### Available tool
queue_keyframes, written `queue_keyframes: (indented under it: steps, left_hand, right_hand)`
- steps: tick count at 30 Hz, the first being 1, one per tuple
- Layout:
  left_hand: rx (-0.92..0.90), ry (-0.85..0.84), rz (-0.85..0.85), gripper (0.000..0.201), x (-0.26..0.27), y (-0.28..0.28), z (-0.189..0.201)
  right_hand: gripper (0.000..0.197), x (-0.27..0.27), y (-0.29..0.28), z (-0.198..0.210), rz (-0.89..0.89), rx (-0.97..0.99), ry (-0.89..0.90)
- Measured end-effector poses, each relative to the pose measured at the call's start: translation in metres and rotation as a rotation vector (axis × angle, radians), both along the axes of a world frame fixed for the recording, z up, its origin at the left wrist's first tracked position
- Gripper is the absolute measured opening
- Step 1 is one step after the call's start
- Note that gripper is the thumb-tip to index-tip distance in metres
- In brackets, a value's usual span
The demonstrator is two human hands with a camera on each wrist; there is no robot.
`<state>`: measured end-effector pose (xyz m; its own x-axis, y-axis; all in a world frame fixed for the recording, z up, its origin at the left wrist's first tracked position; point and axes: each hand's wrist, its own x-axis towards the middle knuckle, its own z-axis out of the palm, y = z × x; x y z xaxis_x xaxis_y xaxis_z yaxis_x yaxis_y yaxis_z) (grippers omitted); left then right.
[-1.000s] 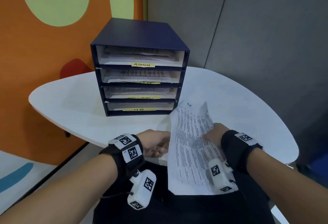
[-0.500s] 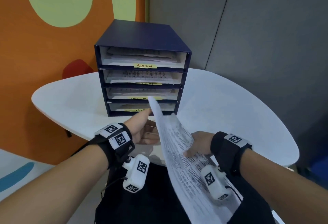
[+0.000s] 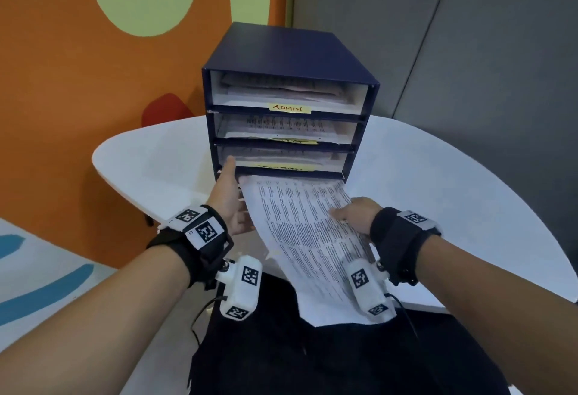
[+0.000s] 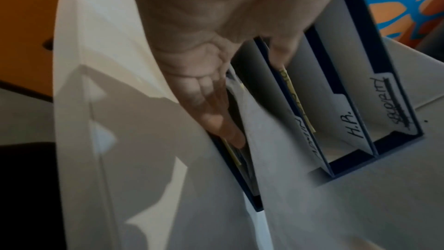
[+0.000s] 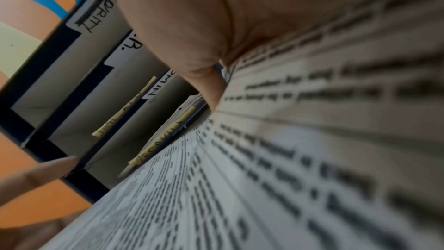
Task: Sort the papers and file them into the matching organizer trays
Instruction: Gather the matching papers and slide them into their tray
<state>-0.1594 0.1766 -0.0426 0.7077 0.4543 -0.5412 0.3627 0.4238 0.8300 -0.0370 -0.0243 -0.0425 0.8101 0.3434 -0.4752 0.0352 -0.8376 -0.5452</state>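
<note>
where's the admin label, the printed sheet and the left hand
ADMIN label (image 3: 290,108): head view, middle of the yellow strip.
printed sheet (image 3: 300,229): head view, text-covered middle of the page.
left hand (image 3: 226,200): head view, back of the hand below the thumb.

White table (image 3: 438,194) w/ navy organizer (image 3: 281,47)
</note>
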Motion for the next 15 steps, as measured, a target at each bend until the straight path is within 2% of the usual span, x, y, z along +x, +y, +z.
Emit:
queue_keyframes:
  steps: [2,3,5,6,9,11,13,15]
  left_hand:
    - [0.047,0.035,-0.092,0.050,0.001,-0.001,0.000]
    - [0.092,0.056,-0.129,0.057,0.001,0.000,-0.003]
    - [0.158,0.119,-0.196,0.087,0.003,0.006,-0.011]
    - [0.189,0.145,-0.246,0.091,0.005,0.009,-0.018]
    - [0.242,0.209,-0.387,0.066,0.002,0.007,-0.011]
    - [0.270,0.203,-0.364,0.045,0.004,0.012,-0.012]
    - [0.333,0.191,-0.341,0.044,0.012,0.019,-0.014]
    - [0.387,0.141,-0.214,0.040,0.020,0.024,-0.015]
  right_hand:
    - [0.060,0.005,0.005,-0.002,-0.087,0.043,-0.012]
    - [0.061,0.006,0.008,-0.003,-0.113,0.068,-0.011]
    - [0.062,0.008,0.016,-0.004,-0.187,0.135,0.003]
    - [0.062,0.009,0.020,-0.005,-0.212,0.160,0.003]
    - [0.061,0.013,0.032,-0.008,-0.262,0.226,0.009]
    - [0.063,0.015,0.035,-0.011,-0.290,0.269,0.036]
    - [0.061,0.015,0.031,-0.014,-0.302,0.288,0.071]
    - [0.049,0.012,0.022,-0.015,-0.319,0.286,0.119]
